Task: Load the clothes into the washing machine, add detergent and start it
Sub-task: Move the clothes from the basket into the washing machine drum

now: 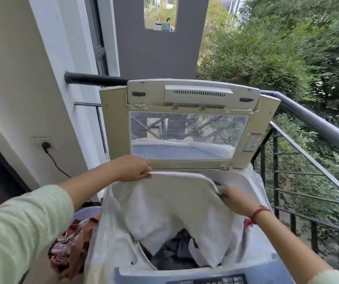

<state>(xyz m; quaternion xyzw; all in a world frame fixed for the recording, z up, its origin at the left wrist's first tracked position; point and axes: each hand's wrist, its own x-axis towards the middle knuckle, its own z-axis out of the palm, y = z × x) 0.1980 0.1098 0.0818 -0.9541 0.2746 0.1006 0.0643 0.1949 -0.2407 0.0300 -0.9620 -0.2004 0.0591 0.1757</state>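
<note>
Washing machine (144,275): lid (115,128) raised upright.
White cloth (174,203): spread over the drum opening, above dark clothes (176,253) inside.
Basket (86,211): just left of machine.
Left hand (132,168): pinching cloth's far edge.
Right hand (236,199): gripping cloth's right edge.

Top-loader washing machine (244,177) out on the balcony, lid (189,95) flipped up. A white cloth (164,206) is spread over the drum opening, with dark clothes (176,251) down inside. Just left of it is a purple tub (86,211) piled with reddish laundry (68,249).
</note>
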